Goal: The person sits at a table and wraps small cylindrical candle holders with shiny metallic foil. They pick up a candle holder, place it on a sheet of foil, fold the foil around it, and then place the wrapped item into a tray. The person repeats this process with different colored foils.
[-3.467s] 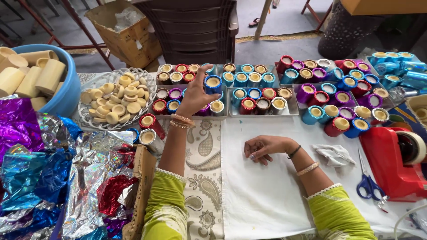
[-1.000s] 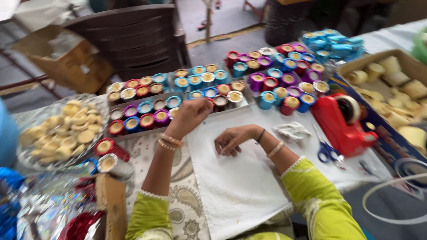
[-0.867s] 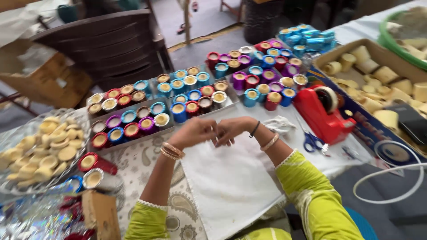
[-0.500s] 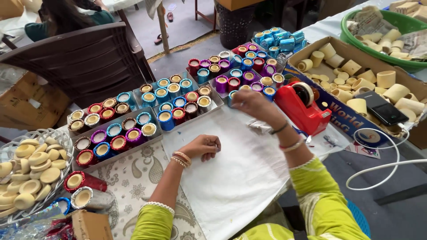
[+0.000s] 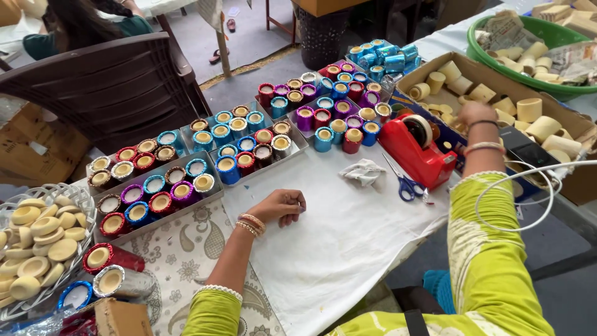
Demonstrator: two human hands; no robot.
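Reaching right hand (image 5: 477,114) into cardboard box (image 5: 563,180); left hand (image 5: 283,206) resting, white cloth (image 5: 348,230).

Open room: the white cloth sheet (image 5: 348,230) in front of the person is mostly bare, esp. centre and near edge; a hand can sweep across it freely. Left hand (image 5: 283,206) rests loosely curled at the cloth's left edge, w/ trays of foil-wrapped round cups (image 5: 186,171) packed tight just behind it, so no gap to pass there. Far edge of the cloth is blocked by more coloured cups (image 5: 329,112). Right side: red tape dispenser (image 5: 418,149), blue-handled scissors (image 5: 404,183) and a crumpled white scrap (image 5: 365,172) sit between the cloth and the cardboard box of plain cream cylinders (image 5: 497,93), where the right hand (image 5: 477,113) reaches in. White cable (image 5: 528,193) loops near the right forearm.
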